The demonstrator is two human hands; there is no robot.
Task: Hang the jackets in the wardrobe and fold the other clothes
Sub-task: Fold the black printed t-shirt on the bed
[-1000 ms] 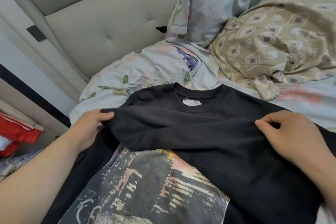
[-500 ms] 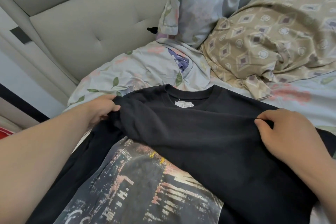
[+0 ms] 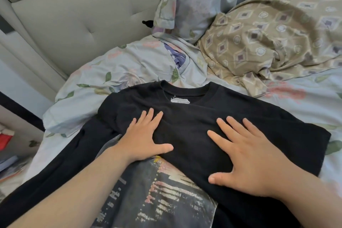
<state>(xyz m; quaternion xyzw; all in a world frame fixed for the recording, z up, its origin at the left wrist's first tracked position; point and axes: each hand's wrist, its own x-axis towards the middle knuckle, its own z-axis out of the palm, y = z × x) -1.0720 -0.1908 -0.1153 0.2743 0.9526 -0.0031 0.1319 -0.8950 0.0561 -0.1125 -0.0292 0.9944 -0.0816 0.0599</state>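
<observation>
A black T-shirt [image 3: 187,116] lies on the bed, its collar with a white label pointing away from me. Its top part is folded down over a large printed picture [image 3: 157,194] on the shirt's lower half. My left hand [image 3: 144,137] lies flat on the folded part's left side with fingers spread and straight. My right hand [image 3: 246,155] presses flat on the right side of the fold, fingers spread too. Neither hand holds any cloth.
The bed has a pale floral sheet [image 3: 114,72], a floral pillow [image 3: 201,0] and a crumpled beige patterned cover [image 3: 273,33] at the back right. A padded grey headboard [image 3: 77,15] stands behind. Left of the bed, low down, lie red and other clothes [image 3: 5,140].
Both hands have let go of the fold's edge that they were pinching. They now lie flat and spread on the folded part, nearer its middle.
</observation>
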